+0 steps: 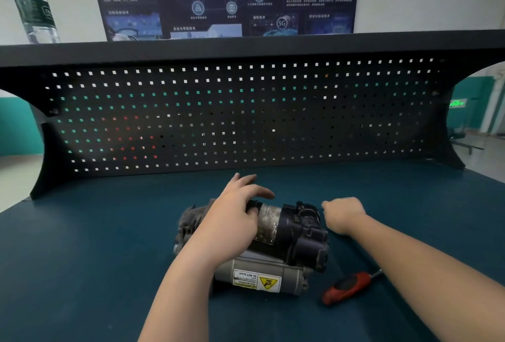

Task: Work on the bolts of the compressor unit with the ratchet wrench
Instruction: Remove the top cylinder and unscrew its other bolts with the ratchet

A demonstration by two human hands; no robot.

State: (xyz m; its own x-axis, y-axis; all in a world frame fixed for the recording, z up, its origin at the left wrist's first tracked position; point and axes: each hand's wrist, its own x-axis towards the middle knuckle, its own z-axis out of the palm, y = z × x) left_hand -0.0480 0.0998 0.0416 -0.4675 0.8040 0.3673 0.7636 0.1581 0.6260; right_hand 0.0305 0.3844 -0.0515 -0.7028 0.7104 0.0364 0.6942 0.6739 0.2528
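The compressor unit [289,235] lies on its side in the middle of the bench, with a black motor end at the right and a grey cylinder [262,277] carrying a yellow warning label at the front. My left hand [235,213] rests on top of the unit with its palm down and fingers stretched out. My right hand [343,214] is at the unit's right end with its fingers curled towards the black housing; what they touch is hidden. The ratchet wrench [347,285], with a red and black handle, lies on the mat under my right forearm, and neither hand holds it.
The dark teal bench mat [109,246] spreads on all sides of the unit. A black pegboard back panel [246,112] rises behind it with a shelf on top. A clear water bottle [32,5] stands on that shelf at the far left.
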